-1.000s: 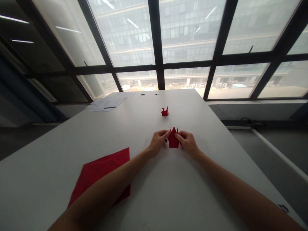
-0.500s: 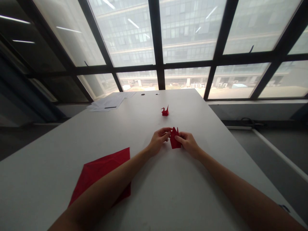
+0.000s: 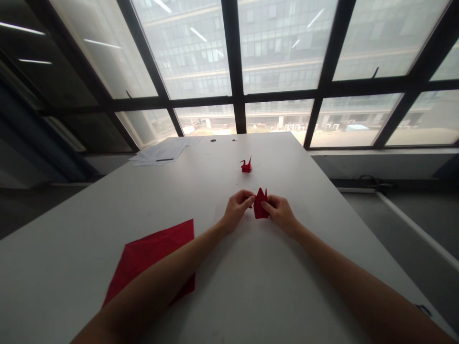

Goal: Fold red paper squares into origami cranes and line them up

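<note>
A small folded piece of red paper (image 3: pixel 260 206) with two pointed tips stands between my hands at the middle of the white table (image 3: pixel 279 296). My left hand (image 3: pixel 236 208) pinches its left side with curled fingers. My right hand (image 3: pixel 280 211) pinches its right side. A finished red paper crane (image 3: pixel 245 166) sits on the table a little beyond my hands.
A large creased sheet of red paper (image 3: pixel 150 260) lies flat at the near left, partly under my left forearm. White papers (image 3: pixel 163 153) lie at the far left corner. Large windows with black frames stand behind the table. The table's right edge drops to the floor.
The folded red paper has lifted and tilted slightly off the table between my fingers. Both hands stay in nearly the same spot.
</note>
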`<state>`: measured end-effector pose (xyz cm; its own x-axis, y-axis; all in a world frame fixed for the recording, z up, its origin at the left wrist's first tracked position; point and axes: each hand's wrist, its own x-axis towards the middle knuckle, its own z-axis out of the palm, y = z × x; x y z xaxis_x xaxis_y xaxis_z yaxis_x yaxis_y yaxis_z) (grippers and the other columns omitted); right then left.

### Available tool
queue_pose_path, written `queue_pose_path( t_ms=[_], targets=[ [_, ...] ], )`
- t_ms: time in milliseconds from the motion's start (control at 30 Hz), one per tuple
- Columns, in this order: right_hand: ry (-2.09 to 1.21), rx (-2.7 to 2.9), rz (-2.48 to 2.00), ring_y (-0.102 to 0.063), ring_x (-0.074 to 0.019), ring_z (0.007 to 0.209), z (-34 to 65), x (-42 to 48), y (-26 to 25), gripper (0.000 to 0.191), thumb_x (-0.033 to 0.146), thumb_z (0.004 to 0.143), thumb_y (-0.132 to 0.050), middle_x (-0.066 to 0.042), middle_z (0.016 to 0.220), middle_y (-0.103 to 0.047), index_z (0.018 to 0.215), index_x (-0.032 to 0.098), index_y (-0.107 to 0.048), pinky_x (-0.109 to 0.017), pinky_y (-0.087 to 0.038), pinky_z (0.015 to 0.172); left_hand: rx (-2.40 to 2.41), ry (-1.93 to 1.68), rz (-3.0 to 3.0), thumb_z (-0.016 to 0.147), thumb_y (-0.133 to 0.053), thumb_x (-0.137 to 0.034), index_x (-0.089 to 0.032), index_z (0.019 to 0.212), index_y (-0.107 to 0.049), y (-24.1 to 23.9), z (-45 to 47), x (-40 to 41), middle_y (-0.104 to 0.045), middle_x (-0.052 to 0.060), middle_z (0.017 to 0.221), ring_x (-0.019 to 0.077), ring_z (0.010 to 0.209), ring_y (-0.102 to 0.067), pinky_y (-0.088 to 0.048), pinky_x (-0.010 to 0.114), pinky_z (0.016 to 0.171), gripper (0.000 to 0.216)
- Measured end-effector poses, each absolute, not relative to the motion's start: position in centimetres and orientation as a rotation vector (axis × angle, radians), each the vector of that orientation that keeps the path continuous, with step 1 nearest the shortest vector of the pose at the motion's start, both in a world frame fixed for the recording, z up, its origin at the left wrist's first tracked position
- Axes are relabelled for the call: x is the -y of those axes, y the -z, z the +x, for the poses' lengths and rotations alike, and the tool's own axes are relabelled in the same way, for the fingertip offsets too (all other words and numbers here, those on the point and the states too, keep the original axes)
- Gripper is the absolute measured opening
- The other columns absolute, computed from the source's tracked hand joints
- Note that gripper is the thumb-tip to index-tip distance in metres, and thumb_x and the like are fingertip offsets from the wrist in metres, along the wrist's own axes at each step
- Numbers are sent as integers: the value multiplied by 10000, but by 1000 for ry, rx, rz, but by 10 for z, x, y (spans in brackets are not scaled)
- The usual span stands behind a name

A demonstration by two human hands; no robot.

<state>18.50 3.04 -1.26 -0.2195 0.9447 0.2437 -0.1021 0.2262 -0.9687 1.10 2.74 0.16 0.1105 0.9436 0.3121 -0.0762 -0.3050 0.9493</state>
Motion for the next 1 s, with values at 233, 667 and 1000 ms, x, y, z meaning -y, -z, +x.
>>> queue_pose_path(
  t_ms=[233,667,1000],
  targets=[
    [-1058,1543,-880,-564,-157,628,183,-29,14,202,351,812,-666,-17,693,-663,772,153,-677,-274,-447,576,-922,-1406,1374,750,-780,-339,-203,1108,-614,0,10,-28,-624,-28,768,111,701,-555,-449,248,696,417],
    [-1092,1495,-891,-598,-179,651,183,-30,14,222,370,808,-669,-37,727,-686,823,150,-698,-293,-473,591,-1013,-1294,1379,776,-749,-418,-143,807,-691,2,12,-32,-649,20,758,126,691,-560,-449,261,676,283],
    [-1113,1481,-889,-594,-175,639,183,-31,14,225,371,806,-669,-34,713,-680,815,149,-696,-290,-471,578,-998,-1272,1350,859,-633,-452,-146,866,-696,2,12,-31,-663,40,817,147,730,-590,-469,276,681,313]
  ],
)
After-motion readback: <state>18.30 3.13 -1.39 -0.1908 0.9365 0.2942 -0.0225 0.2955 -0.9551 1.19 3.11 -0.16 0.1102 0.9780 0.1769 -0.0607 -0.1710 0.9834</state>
